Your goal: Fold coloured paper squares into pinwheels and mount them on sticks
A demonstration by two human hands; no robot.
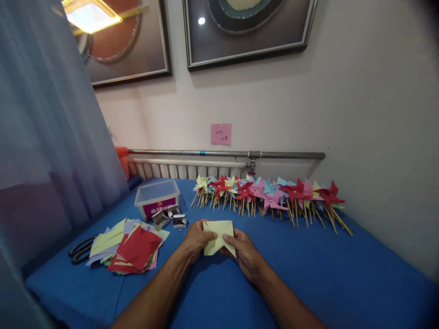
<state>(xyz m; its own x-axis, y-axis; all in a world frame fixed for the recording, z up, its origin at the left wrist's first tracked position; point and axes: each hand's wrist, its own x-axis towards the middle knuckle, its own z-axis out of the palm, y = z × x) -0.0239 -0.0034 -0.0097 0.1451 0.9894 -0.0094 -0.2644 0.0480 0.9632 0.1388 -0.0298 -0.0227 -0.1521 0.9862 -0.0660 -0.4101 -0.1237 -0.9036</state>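
Between my two hands is a pale yellow paper square (218, 230) with slits cut in from its corners. My left hand (198, 238) grips its left side, thumb lying on top. On the right side, my right hand (244, 251) pinches it, the thumb on the face and the fingers partly hidden underneath. To the left lies a loose pile of coloured paper squares (139, 246), red on top, with yellow, lilac and pink sheets below. Small open boxes (179, 221) stand just beyond my left hand, one with dark small pieces inside.
Several finished paper pinwheels (270, 198) on sticks lie in a row at the back. A clear plastic tub (157, 193) stands behind the boxes, and black-handled scissors (82, 250) lie left of the pile. A pipe (288, 155) runs along the wall; a blue curtain (58, 114) hangs at left.
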